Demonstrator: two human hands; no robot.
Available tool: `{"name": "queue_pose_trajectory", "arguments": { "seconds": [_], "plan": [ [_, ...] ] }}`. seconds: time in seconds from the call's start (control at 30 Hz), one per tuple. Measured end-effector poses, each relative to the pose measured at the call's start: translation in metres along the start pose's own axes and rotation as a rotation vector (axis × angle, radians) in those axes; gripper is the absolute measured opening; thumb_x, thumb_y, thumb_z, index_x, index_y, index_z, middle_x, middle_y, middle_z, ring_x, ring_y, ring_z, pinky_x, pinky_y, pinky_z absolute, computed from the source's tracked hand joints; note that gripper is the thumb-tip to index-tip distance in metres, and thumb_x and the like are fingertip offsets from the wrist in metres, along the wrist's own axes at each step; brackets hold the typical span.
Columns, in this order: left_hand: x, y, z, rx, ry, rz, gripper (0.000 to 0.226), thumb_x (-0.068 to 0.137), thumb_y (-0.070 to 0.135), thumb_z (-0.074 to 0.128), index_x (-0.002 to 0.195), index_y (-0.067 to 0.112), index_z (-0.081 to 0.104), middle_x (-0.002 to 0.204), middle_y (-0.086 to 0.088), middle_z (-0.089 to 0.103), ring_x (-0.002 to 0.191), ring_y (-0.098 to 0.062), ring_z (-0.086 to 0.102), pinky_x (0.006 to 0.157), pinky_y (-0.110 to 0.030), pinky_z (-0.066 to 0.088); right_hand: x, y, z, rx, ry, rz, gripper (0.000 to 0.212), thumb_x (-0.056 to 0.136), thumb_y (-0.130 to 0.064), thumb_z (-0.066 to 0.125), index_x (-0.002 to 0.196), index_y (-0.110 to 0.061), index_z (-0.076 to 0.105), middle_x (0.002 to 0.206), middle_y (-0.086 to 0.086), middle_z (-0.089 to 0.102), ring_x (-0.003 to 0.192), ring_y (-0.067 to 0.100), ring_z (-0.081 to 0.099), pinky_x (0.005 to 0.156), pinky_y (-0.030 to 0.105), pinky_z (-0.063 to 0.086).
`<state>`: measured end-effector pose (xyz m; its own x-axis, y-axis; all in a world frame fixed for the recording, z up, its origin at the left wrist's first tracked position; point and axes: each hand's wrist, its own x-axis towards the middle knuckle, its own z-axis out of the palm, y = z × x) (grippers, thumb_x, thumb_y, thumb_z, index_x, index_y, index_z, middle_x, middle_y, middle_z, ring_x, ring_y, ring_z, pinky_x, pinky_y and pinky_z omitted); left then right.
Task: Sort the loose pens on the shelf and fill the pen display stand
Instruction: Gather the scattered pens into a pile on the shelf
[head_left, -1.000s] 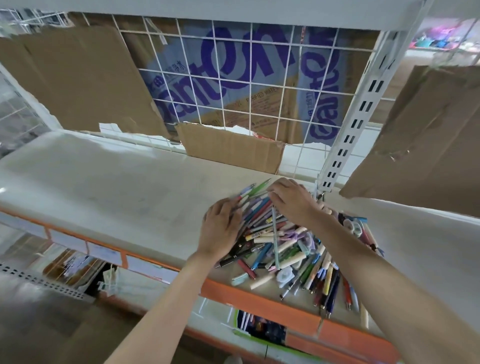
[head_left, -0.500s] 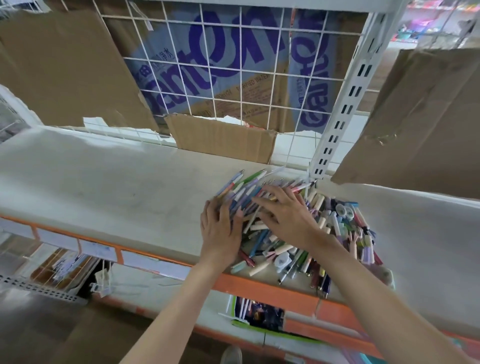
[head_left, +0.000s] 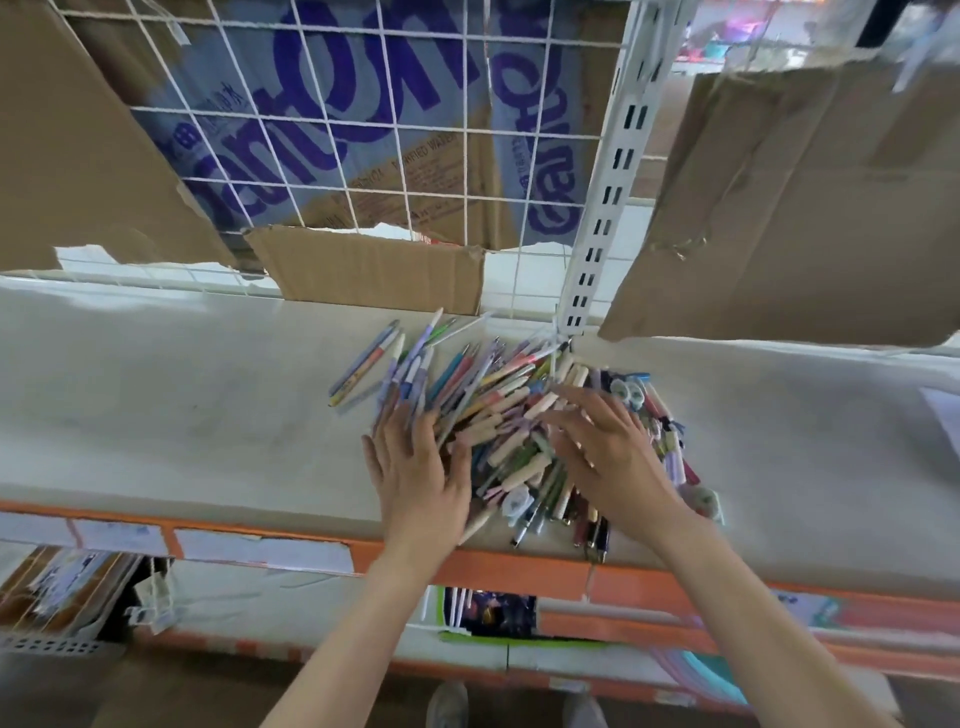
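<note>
Both hands, left (head_left: 415, 467) and right (head_left: 608, 457), fingers spread flat, press slim plastic pens (head_left: 498, 410) heaped on matte shelf (head_left: 182, 405).

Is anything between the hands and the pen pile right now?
Nothing visible. The left hand and right hand already rest flat on the pen pile on the shelf. No display stand is in view.

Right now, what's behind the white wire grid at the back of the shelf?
Behind the wire grid, a cardboard box with big purple lettering and a torn lower edge; a plain cardboard flap folds out below. Plain cardboard sheets cover whatever lies to the sides.
</note>
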<state>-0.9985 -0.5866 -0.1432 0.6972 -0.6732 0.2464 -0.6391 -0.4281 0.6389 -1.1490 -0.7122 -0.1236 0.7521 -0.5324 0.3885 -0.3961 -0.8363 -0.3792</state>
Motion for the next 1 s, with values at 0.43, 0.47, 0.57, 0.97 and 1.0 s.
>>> {"name": "queue_pose_trajectory", "arguments": {
  "seconds": [0.43, 0.47, 0.57, 0.97, 1.0],
  "plan": [
    [-0.026, 0.053, 0.044, 0.368, -0.212, 0.349, 0.054, 0.098, 0.046, 0.017, 0.148, 0.025, 0.023, 0.156, 0.000, 0.016, 0.145, -0.017, 0.003, 0.118, -0.042, -0.003, -0.023, 0.062, -0.034, 0.339, 0.096, 0.282, 0.029, 0.095, 0.000, 0.045, 0.121, -0.003, 0.057, 0.136, 0.015, 0.043, 0.122, 0.025, 0.036, 0.096, 0.013, 0.021],
    [-0.026, 0.054, 0.043, 0.354, -0.182, 0.341, 0.052, 0.099, 0.044, 0.019, 0.145, 0.023, 0.030, 0.153, -0.001, 0.023, 0.144, -0.019, 0.009, 0.118, -0.045, 0.003, -0.028, 0.069, -0.040, 0.328, 0.121, 0.266, 0.028, 0.094, 0.002, 0.045, 0.117, -0.002, 0.060, 0.132, 0.016, 0.047, 0.119, 0.026, 0.039, 0.095, 0.011, 0.022],
    [-0.029, 0.058, 0.044, 0.304, -0.078, 0.287, 0.040, 0.100, 0.028, 0.033, 0.135, 0.015, 0.047, 0.145, -0.007, 0.038, 0.140, -0.026, 0.024, 0.116, -0.050, 0.015, -0.049, 0.084, -0.046, 0.293, 0.081, 0.257, 0.032, 0.092, -0.003, 0.049, 0.122, -0.007, 0.058, 0.130, 0.015, 0.048, 0.120, 0.032, 0.039, 0.101, 0.021, 0.025],
    [0.001, 0.065, 0.028, 0.241, -0.080, 0.136, 0.035, 0.094, 0.024, 0.050, 0.127, 0.011, 0.050, 0.133, -0.007, 0.046, 0.126, -0.028, 0.039, 0.107, -0.045, 0.031, -0.025, 0.067, -0.015, 0.117, -0.063, 0.188, 0.038, 0.097, -0.034, 0.043, 0.133, -0.022, 0.048, 0.148, -0.002, 0.034, 0.141, 0.017, 0.016, 0.114, 0.035, 0.010],
    [0.007, 0.063, 0.027, 0.234, -0.105, 0.108, 0.033, 0.094, 0.023, 0.050, 0.126, 0.012, 0.050, 0.131, -0.007, 0.046, 0.125, -0.027, 0.040, 0.106, -0.044, 0.032, -0.023, 0.068, -0.014, 0.112, -0.092, 0.172, 0.038, 0.098, -0.033, 0.042, 0.134, -0.022, 0.048, 0.148, -0.003, 0.034, 0.142, 0.016, 0.015, 0.114, 0.032, 0.007]
  ]
}}
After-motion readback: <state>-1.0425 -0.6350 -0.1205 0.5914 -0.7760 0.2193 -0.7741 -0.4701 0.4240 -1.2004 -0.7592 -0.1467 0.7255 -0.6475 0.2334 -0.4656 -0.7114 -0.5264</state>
